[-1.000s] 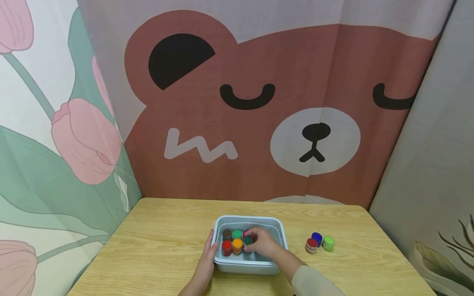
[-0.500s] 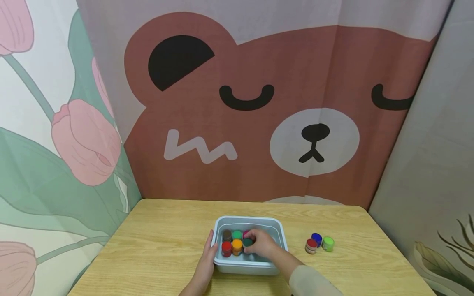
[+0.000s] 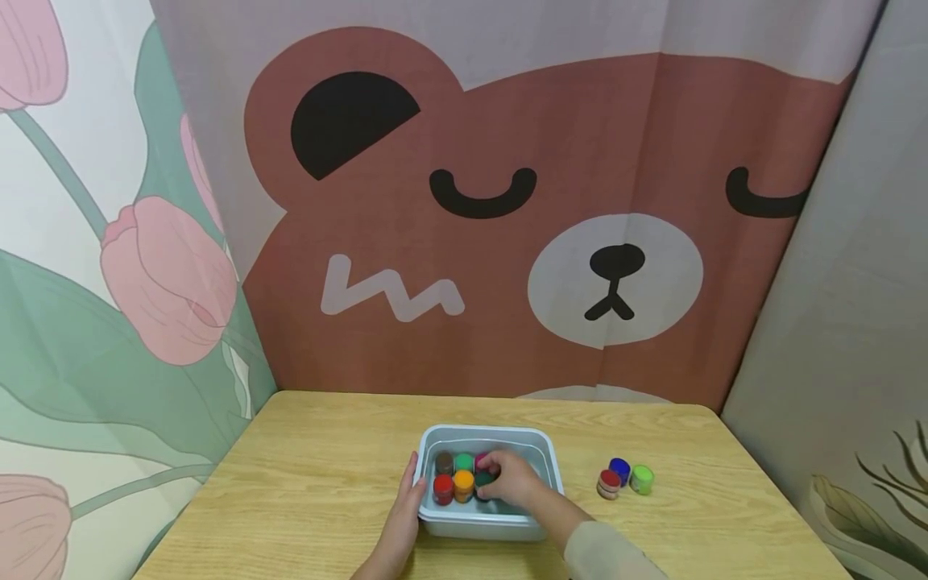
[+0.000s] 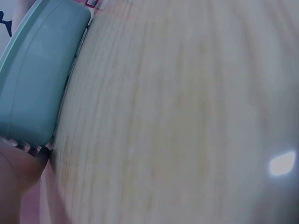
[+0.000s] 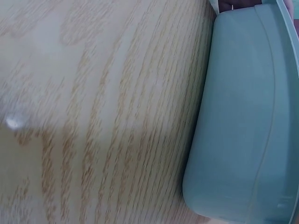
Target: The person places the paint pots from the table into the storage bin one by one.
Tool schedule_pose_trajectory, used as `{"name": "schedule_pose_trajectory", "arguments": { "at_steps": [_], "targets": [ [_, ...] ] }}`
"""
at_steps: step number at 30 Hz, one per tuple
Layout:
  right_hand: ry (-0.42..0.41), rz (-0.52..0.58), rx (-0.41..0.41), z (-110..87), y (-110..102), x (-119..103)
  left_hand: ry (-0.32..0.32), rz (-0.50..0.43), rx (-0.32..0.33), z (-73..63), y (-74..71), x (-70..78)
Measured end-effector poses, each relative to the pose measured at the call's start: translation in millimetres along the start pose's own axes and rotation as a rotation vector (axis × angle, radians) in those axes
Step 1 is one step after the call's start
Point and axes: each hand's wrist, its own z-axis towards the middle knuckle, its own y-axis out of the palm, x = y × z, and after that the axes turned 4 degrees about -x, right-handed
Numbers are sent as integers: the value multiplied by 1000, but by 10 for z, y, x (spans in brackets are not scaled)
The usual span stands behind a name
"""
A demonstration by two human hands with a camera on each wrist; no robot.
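A pale blue-grey plastic box (image 3: 487,528) sits on the table. My left hand (image 3: 401,519) rests against its left wall, fingers fairly straight and thumb at the rim; part of that hand (image 4: 21,170) shows beside the box end in the left wrist view. Inside, my right hand (image 3: 518,481) pinches a small paint pot with a dark green lid (image 3: 482,481). Left of it stand pots with an orange lid (image 3: 463,482) and a red lid (image 3: 443,488). Behind are a brown-lidded pot (image 3: 445,462), a green-lidded pot (image 3: 464,461) and a partly hidden magenta-lidded pot (image 3: 480,457).
On the wooden table (image 3: 326,475), right of the box, a blue-lidded pot (image 3: 619,469), a dark-red-lidded pot (image 3: 609,483) and a light-green-lidded pot (image 3: 641,479) stand close together. A bear-print curtain (image 3: 507,266) hangs behind the table.
My right hand keeps its pinch on the dark-green-lidded pot, which sits slightly lower in the box now. The left hand and the other pots hold their places.
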Motion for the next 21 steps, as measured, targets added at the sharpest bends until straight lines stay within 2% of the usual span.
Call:
{"name": "schedule_pose_trajectory", "arguments": {
  "at_steps": [10,14,21],
  "targets": [
    [-10,13,26,-10,-18,6,8,-8,4,6,5,-23],
    [-8,61,21,-8,-40,-7,15,-23,1,4,2,-37],
    [-52,92,59,-37,-78,-24,-15,-10,1,5,1,-19]
  ]
}}
